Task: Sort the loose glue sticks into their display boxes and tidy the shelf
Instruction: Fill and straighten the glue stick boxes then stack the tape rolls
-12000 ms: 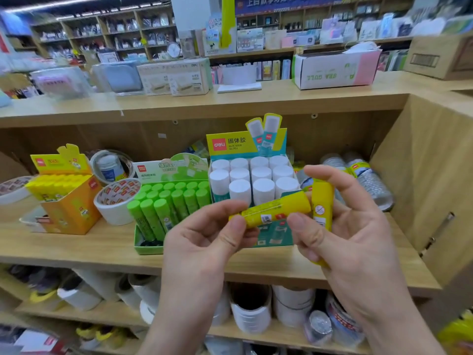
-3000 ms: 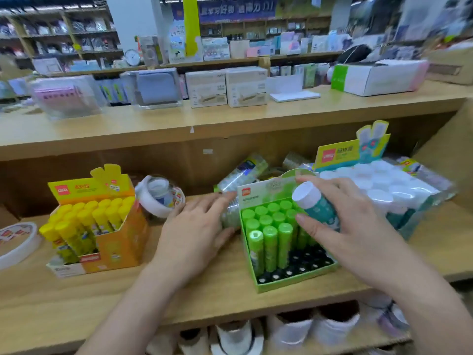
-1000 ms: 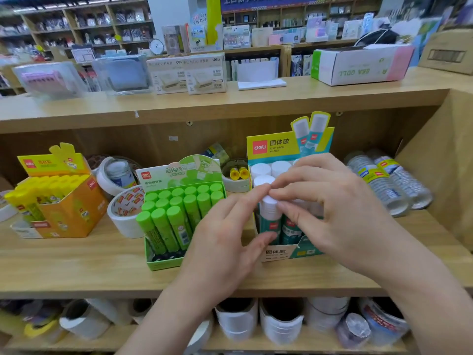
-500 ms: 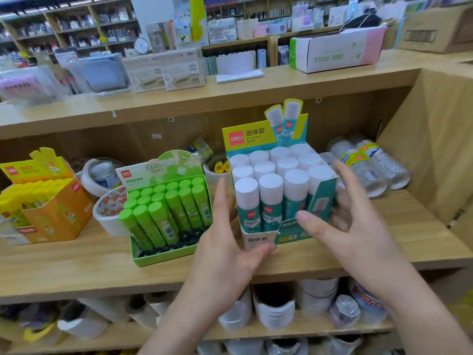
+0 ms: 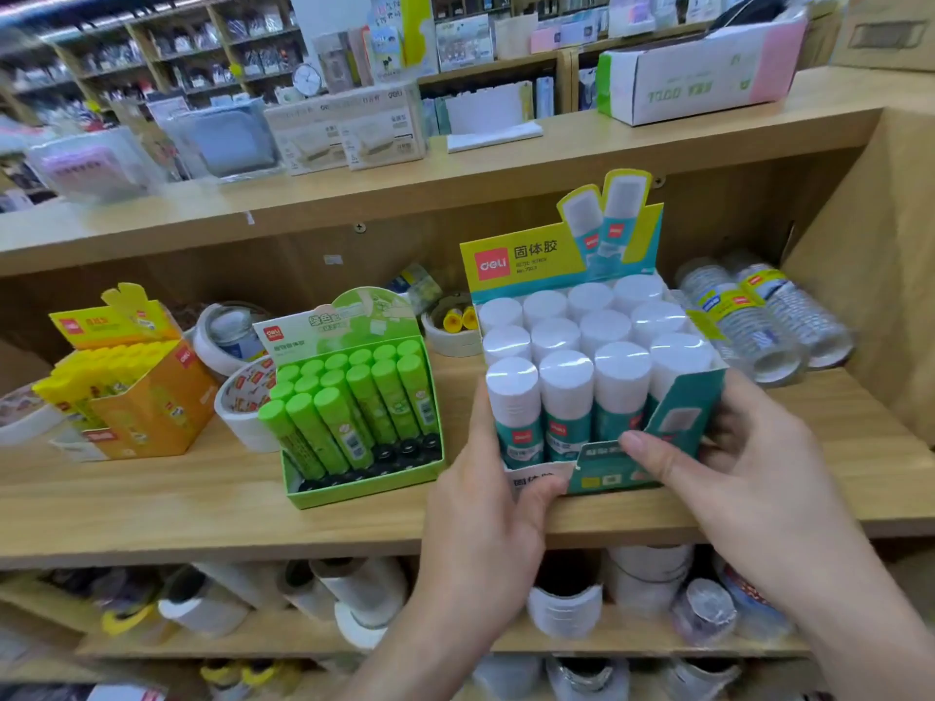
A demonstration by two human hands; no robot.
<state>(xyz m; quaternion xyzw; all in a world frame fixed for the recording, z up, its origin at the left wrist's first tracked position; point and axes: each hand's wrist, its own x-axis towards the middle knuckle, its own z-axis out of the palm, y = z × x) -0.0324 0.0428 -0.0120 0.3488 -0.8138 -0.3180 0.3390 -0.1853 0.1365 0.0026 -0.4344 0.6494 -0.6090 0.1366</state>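
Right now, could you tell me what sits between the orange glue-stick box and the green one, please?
In the head view, two white tape rolls lie between the orange box and the green box.

Both hands closed in on teal cardboard display box (image 5: 607, 475) of white-capped glue sticks (image 5: 566, 376). Half second ago: fingers spread just off its sides. Now: left hand (image 5: 485, 518) clasps near-left corner, thumb on front panel; right hand (image 5: 749, 478) wraps right wall, thumb on front flap. White-capped stick carried by right hand over green cardboard box (image 5: 364, 490) three seconds ago: out of hand. Yellow sticks held twelve seconds ago: gone from hands.
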